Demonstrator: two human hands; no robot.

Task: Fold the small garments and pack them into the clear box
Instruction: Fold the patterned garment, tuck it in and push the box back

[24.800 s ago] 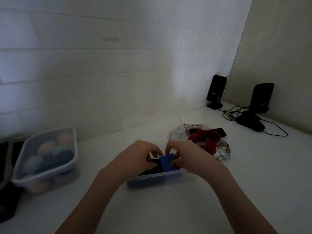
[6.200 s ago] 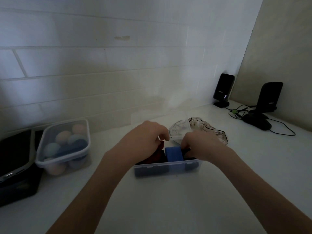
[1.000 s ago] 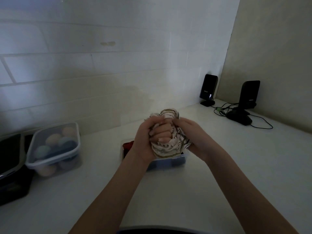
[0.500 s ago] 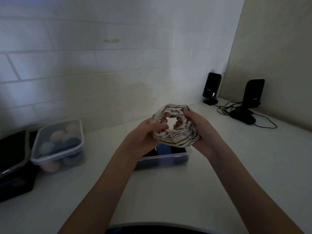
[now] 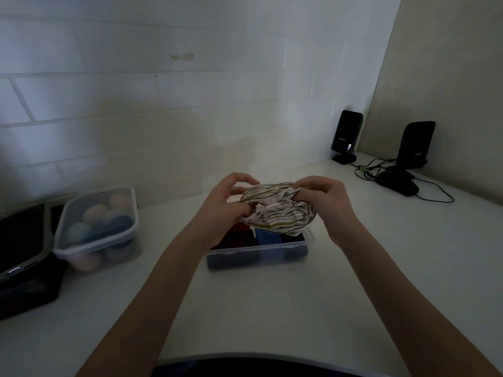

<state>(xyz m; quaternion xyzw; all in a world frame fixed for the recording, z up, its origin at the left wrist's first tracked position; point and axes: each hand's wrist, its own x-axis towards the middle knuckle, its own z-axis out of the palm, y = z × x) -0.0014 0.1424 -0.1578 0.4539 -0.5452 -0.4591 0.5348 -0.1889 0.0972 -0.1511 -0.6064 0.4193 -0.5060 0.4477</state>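
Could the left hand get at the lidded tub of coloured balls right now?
Probably not yet: the left hand grips the striped garment together with the right hand. Otherwise the counter toward the tub looks unobstructed.

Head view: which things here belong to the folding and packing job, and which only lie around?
Job:
- striped garment, held by left hand and right hand
- clear box with blue folded piece

Lying about:
- lidded tub of coloured balls
- two black speakers
- cables

Counted: two clear plastic boxes [image 5: 258, 251] [image 5: 98, 229]; two black speakers [image 5: 347, 136] [image 5: 415, 145]; one striped white garment [image 5: 277, 213]; two hands [image 5: 220, 205] [image 5: 326, 200].
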